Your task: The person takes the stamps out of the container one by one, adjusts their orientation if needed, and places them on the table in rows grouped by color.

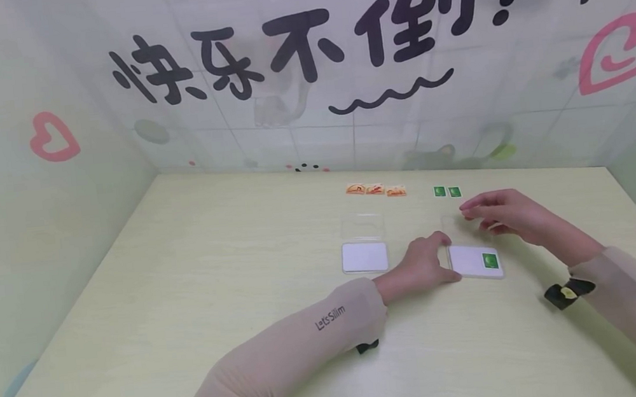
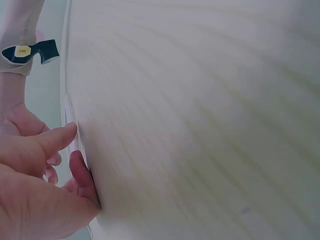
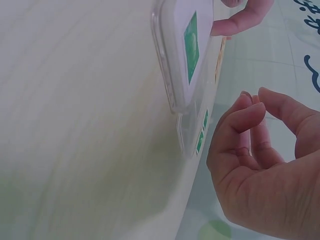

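Note:
My left hand (image 1: 416, 267) grips the left end of a flat white case (image 1: 466, 261), its thumb at the near corner and a finger at the far one. A green stamp (image 1: 491, 261) lies on the case's right side; the right wrist view shows this stamp (image 3: 191, 45) up close. The case's clear lid (image 1: 452, 227) extends behind it, partly hidden by the hands. Above the table, right of that lid, my right hand (image 1: 506, 215) hovers with loosely curled fingers. Thumb and index tips (image 3: 261, 106) nearly meet, and nothing shows between them. Two green stamps (image 1: 446, 192) lie beyond.
A second white case (image 1: 364, 257) lies left of my left hand, its clear lid (image 1: 362, 227) folded back. Behind it are three orange stamps (image 1: 375, 189) in a row. A translucent printed wall (image 1: 267, 146) rises at the table's back edge, with side panels left and right.

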